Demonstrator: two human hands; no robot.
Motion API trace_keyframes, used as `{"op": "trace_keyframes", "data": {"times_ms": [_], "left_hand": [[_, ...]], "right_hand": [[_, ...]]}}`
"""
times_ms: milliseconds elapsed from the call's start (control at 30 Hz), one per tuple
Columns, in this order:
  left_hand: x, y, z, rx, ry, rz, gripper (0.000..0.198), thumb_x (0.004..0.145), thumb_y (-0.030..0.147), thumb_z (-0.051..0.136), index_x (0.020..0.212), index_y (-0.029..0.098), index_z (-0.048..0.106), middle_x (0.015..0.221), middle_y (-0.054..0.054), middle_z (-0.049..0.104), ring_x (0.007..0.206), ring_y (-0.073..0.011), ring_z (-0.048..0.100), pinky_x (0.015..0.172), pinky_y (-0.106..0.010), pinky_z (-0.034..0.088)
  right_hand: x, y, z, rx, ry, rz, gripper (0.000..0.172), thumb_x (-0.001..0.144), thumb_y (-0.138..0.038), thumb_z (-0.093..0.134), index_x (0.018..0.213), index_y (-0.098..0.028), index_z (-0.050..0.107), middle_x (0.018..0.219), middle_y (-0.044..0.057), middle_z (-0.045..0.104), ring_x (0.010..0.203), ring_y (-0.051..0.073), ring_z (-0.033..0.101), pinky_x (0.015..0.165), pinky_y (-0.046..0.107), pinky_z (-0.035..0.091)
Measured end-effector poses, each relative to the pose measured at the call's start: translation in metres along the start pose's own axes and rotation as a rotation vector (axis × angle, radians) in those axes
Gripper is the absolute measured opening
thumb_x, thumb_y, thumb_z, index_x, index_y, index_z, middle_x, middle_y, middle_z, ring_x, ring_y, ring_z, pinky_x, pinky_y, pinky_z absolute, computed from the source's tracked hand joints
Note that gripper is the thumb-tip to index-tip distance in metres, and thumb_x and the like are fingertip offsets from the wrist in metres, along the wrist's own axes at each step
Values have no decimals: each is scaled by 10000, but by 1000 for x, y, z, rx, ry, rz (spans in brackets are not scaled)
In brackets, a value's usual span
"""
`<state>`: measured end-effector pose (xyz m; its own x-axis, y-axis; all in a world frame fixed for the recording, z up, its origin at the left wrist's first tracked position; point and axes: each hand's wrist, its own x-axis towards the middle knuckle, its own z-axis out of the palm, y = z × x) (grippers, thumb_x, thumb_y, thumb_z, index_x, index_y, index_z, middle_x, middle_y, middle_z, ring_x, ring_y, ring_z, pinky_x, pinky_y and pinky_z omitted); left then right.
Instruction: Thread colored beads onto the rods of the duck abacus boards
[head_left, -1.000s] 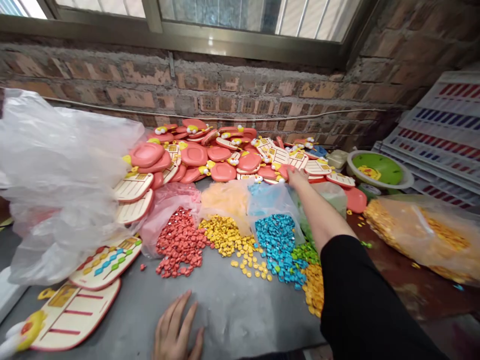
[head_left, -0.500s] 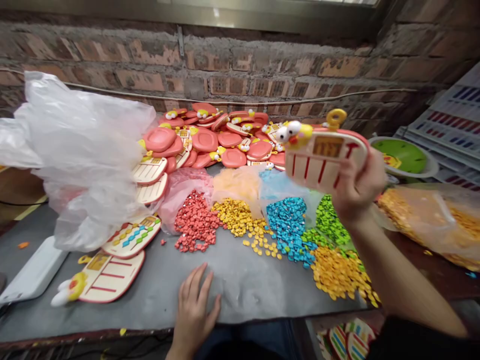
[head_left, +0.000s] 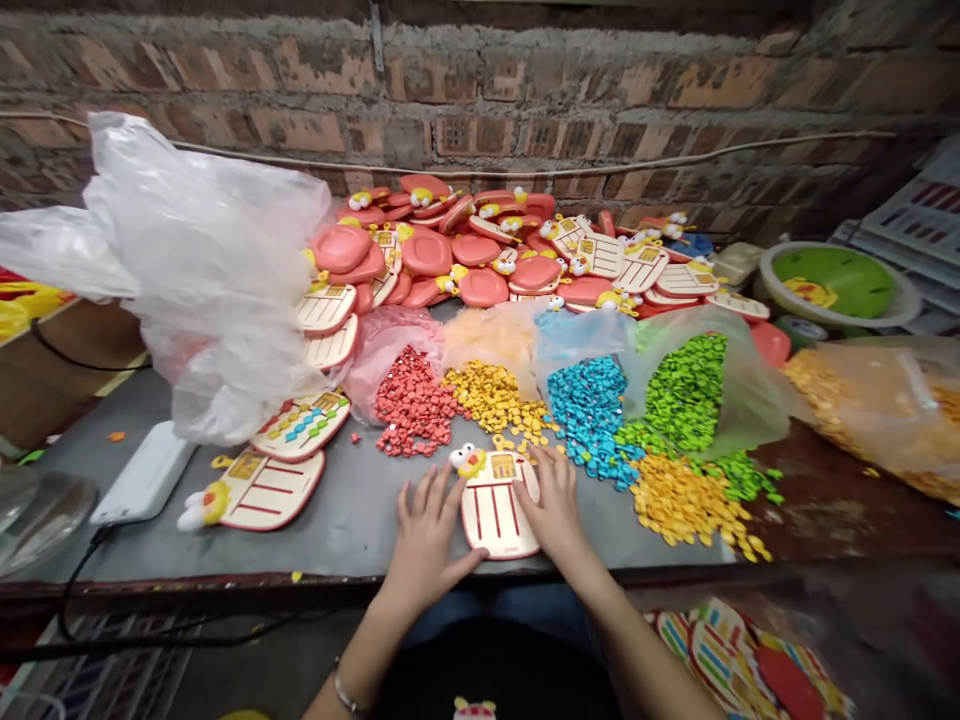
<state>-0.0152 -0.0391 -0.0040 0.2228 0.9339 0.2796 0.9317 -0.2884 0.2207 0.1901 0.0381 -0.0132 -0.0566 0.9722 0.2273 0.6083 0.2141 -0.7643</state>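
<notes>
The person's left hand and right hand sit close together at the near edge of the grey tabletop, on either side of a cream plastic toy board with a yellow chick head at its top. This board lies flat, its slots bare of beads. The fingers of both hands are spread and open, gripping nothing: the right ones rest on the board's right edge, while the left thumb lies just against its lower-left edge.

Just beyond the hands run loose piles of red beads, yellow beads and blue beads, each on a clear bag's mouth. Green beads fill an open bag to the right, and orange-yellow beads spill beside it.

To the left lie a beaded board and a bare one – a crumpled plastic bag above them. Pink-backed boards lie heaped against the brick wall.
</notes>
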Motion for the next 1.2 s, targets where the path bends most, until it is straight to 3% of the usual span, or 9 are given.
{"op": "trace_keyframes", "data": {"times_ms": [100, 167, 333, 433, 533, 667, 833, 1033, 1200], "left_hand": [[5, 4, 3, 9, -32, 21, 672, 824, 464, 611, 1410, 190, 429, 1559, -165, 277, 1420, -344, 244, 1127, -583, 131], [6, 4, 6, 14, -24, 28, 663, 822, 475, 616, 1396, 187, 450, 1559, -171, 273, 1421, -348, 241, 1121, -592, 144], [3, 2, 11, 25, 3, 27, 670, 821, 496, 620, 1390, 177, 467, 1547, -184, 292, 1414, -350, 256, 1120, -580, 168], [3, 2, 12, 13, 16, 14, 671, 819, 515, 618, 1386, 187, 477, 1542, -173, 310, 1410, -346, 271, 1125, -561, 182], [3, 2, 11, 4, 22, 0, 672, 815, 529, 618, 1381, 191, 485, 1547, -166, 305, 1402, -346, 285, 1126, -555, 184], [5, 4, 8, 18, 11, 8, 670, 815, 519, 623, 1377, 181, 488, 1546, -171, 307, 1398, -353, 292, 1120, -565, 189], [7, 5, 4, 35, -10, 11, 648, 829, 494, 608, 1380, 178, 481, 1558, -172, 281, 1405, -352, 285, 1120, -565, 185], [11, 4, 5, 21, -36, 61, 730, 819, 588, 578, 1392, 156, 447, 1534, -155, 341, 1422, -332, 272, 1148, -569, 83], [12, 5, 7, 29, -52, 47, 781, 802, 628, 578, 1404, 154, 427, 1548, -173, 299, 1435, -327, 252, 1150, -560, 58]], "right_hand": [[29, -22, -4, -163, -34, -176, 347, 867, -261, 554, 1212, -252, 587, 1275, 128, 518, 1172, 323, 463, 987, 517, 380], [54, -42, 4, -203, -199, -289, 215, 904, -228, 531, 1091, -241, 635, 1148, 104, 601, 1097, 280, 519, 941, 443, 408], [100, -82, 58, -435, -577, -408, 181, 862, -234, 634, 1028, -165, 623, 1027, 122, 649, 924, 249, 597, 784, 338, 444], [108, -90, 80, -467, -615, -438, 198, 875, -161, 581, 1072, -151, 602, 1046, 131, 641, 873, 229, 603, 720, 303, 437], [114, -84, 83, -413, -626, -470, 169, 874, -108, 545, 1012, -168, 621, 1037, 94, 647, 891, 199, 597, 746, 278, 434], [123, -61, 65, -73, -611, -372, 128, 797, -59, 602, 853, -162, 652, 931, 50, 670, 854, 166, 600, 771, 265, 449], [111, -24, 18, 317, -479, -183, 74, 809, -181, 611, 812, -164, 683, 878, 56, 690, 853, 188, 632, 777, 315, 488], [72, 1, -31, 164, -388, -194, 69, 867, -223, 578, 872, -188, 637, 819, 31, 646, 797, 187, 605, 736, 315, 479], [59, 2, -38, 47, -411, -365, 132, 919, -168, 532, 921, -188, 662, 989, 74, 628, 936, 192, 590, 845, 330, 473]]}}
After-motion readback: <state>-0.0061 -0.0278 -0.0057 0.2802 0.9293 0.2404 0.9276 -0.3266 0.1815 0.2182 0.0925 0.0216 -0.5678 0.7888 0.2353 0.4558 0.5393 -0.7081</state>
